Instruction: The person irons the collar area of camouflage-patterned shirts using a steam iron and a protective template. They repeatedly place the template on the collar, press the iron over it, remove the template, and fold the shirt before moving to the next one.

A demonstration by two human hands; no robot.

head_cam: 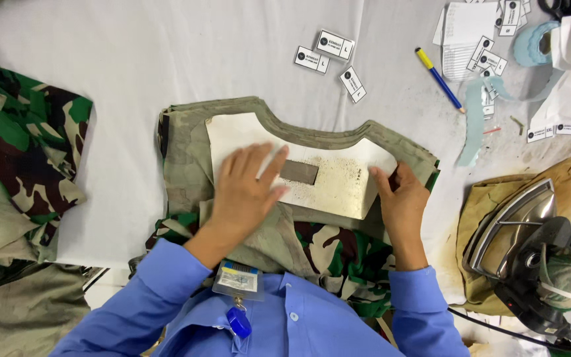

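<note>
Left hand (246,192) lies flat, fingers spread, palm down on a whitish card template (338,178) w/ scorch speckles; fingertips reach a small grey rectangular patch (299,172) near the template's centre; right hand (401,198) at approx 3 o'clock of the template, thumb and fingers pinching its right edge tog. w/ the cloth under it; template sits on an olive and camouflage garment piece (186,152), mid-table, its curved olive edge folded over the template's top at 12 o'clock; camouflage part of the same piece runs down to 6 o'clock, towards the blue sleeves; more camouflage fabric (21,152) heaped at 9 o'clock, well apart; steam iron (530,244) resting on a tan pad (484,205) at 4 o'clock, near the right hand but not touching; small white size tags (328,56) at 12 o'clock on the white table (133,59); blue-and-yellow pen (439,79) at 1 o'clock, beside more tags and paper strips.
</note>
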